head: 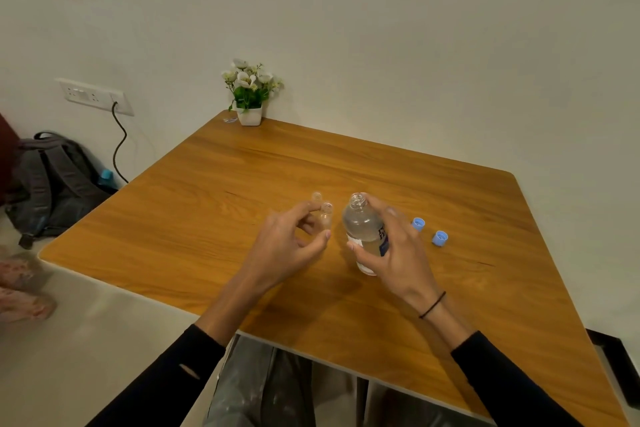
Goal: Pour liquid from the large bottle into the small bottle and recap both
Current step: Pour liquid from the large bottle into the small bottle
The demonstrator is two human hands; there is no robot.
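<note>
Nearest the camera, two forearms in black sleeves extend over the wooden surface (346,305). The landmark is the large bottle (363,229), a clear bottle standing upright near the middle of the surface, uncapped and partly filled with clear liquid. Its label carries dark blue and white print; the writing is too blurred and covered to read.

The right hand (394,253) wraps the large bottle from the right side, fingers (388,215) closed around the body and thumb across the label. A thin black band sits on that wrist.

Just left of the large bottle stands a small bottle (326,217), clear and uncapped. The left hand (287,243) grips it, fingers (308,208) pinched near the neck. A second small clear bottle (316,197) stands just behind and left of it.

Right of the large bottle, two light blue caps (418,224) (440,238) lie apart on the surface.

Far behind the large bottle, at the corner of the surface, stands a white pot of flowers (249,94).
</note>
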